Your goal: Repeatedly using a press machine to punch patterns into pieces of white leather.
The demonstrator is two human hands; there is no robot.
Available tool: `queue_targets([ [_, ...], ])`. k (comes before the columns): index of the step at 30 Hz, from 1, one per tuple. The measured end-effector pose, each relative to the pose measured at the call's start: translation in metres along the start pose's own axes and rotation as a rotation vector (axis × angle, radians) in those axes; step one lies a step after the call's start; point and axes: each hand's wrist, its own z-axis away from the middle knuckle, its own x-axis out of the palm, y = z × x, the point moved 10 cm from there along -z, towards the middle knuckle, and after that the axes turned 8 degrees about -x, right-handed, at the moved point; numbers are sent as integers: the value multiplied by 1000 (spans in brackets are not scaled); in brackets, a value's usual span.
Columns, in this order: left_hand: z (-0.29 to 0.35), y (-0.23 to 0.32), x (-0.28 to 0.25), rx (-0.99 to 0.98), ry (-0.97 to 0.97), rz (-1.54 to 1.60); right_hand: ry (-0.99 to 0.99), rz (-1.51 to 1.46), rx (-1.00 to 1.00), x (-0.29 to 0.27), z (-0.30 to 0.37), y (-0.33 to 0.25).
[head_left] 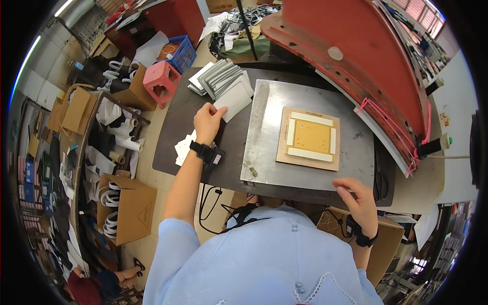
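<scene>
My left hand pinches the near edge of a light grey rectangular sheet. That sheet lies against a fanned stack of grey sheets at the back left of the dark table. To the right, a flat metal plate bears a square tan board. A yellow-gold plate framed by white strips sits on the board. Beside the metal plate's front right corner is my right hand, fingers apart and holding nothing. Several small white pieces lie left of my left wrist.
A large red machine arm with pink cord rises behind and right of the plate. Past the table's left edge stand a pink stool, a blue crate and cardboard boxes. Another person shows at lower left.
</scene>
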Motion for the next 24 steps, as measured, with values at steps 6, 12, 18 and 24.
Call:
queue_targets([
  [6,29,25,-24,214,109,-383,42,24,14,-18,18,17],
  [12,90,77,-47,63,-261,504,57,-187,82,-21,18,40],
  [18,195,130,50,-2,-952,516,-85,-535,190,28,-5,32],
  [24,181,146,67,321,-730,319,63,-533,252,15,-25,82],
])
